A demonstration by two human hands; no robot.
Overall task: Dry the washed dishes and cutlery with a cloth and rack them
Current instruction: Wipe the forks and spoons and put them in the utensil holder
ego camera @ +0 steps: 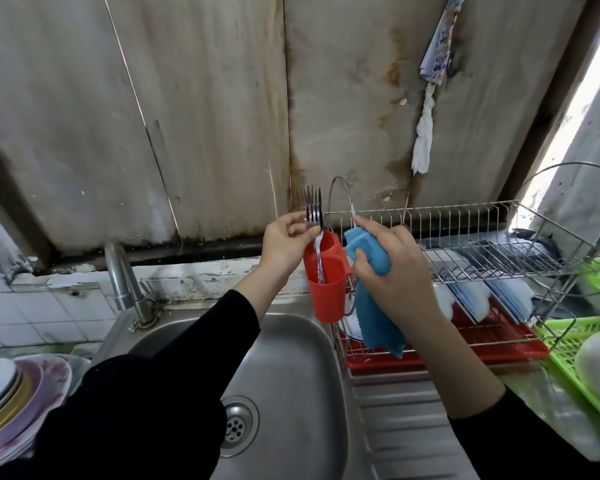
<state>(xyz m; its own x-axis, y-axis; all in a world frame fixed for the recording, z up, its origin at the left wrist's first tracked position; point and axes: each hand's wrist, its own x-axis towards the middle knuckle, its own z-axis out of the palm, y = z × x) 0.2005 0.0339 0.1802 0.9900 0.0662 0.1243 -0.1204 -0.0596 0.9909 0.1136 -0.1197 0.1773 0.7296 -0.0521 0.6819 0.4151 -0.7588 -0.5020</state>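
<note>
**Racking a dried fork in the cutlery holder**

Lowering of one piece of cutlery is the step in hand. The left hand pinches the fork at its neck, tines up, with the handle already inside the red cutlery holder, which hangs at the 9 o'clock end of the wire dish rack. The tines of a second fork show blurred just behind it. The right hand, at 3 o'clock of the holder, has its grip closed round the bunched blue cloth, whose tail hangs down over the rack's end. A thin metal tip rises above the cloth; whether it is cutlery or rack wire cannot be told. White plates stand in the rack's lower tier. A stack of plates waits at 8 o'clock, beside the steel sink.

The next move probably calls for the left grip to release the fork so that it drops upright into the holder. That hand can then reach toward 8 o'clock for another piece.
</note>
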